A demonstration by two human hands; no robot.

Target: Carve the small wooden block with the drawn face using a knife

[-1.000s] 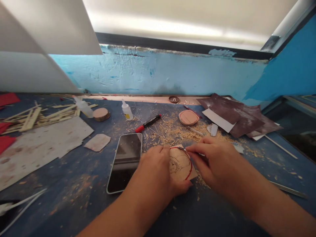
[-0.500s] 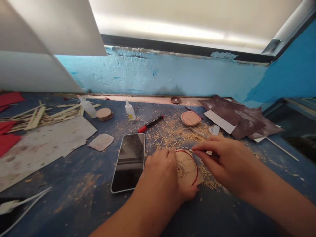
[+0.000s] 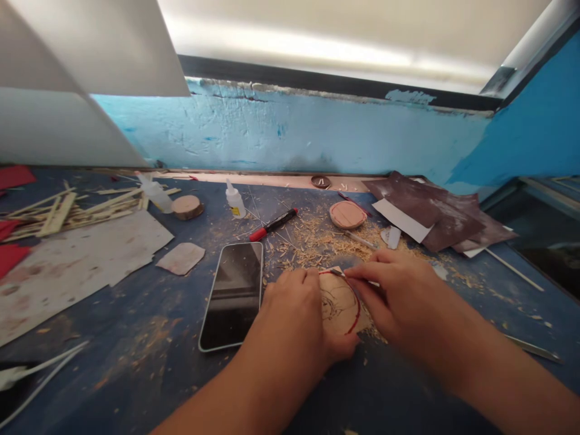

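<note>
Our left hand (image 3: 294, 314) covers part of the wood piece (image 3: 339, 311); our right hand (image 3: 401, 293) hides most of the tool (image 3: 337, 272). We see the white cable (image 3: 54, 363) cut off at left.

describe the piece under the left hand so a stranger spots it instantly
On the dark blue tabletop, right of the black, pale-rimmed rectangular phone, the left hand rests on a tan wooden piece. Unlike the round, pinkish wooden disc beyond it, it carries a dark line sketch inside a red curve.
</note>
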